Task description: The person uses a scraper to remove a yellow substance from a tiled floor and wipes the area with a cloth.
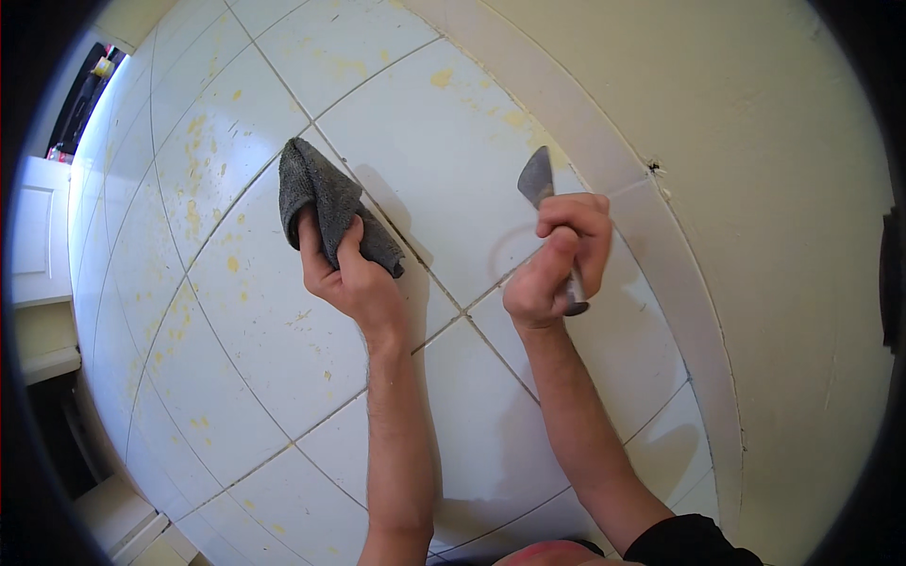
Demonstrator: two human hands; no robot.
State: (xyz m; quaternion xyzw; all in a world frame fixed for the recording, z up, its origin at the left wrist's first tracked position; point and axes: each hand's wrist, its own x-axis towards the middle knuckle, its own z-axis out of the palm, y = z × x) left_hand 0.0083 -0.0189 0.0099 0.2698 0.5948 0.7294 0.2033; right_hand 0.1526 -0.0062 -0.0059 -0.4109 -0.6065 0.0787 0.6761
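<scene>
A dark grey cloth (pixel 326 193) hangs folded in my left hand (pixel 357 283), its thumb and fingers pinching the lower folds. My right hand (pixel 566 259) is wrapped round the handle of a scraper (pixel 537 176), whose flat metal blade points up and away from me. The dark end of its handle sticks out below my fist. Both hands are over a white tiled floor (pixel 377 245), the cloth to the left and the scraper nearer the wall. Yellowish spots and flakes (pixel 193 189) are scattered over the tiles, mostly at the left and far side.
A cream wall (pixel 783 189) with a tiled skirting (pixel 651 208) runs along the right, with a small damaged spot (pixel 655 169) at its top edge. White cabinet doors (pixel 42 231) stand at the far left, and a dark opening (pixel 57 429) lies below them.
</scene>
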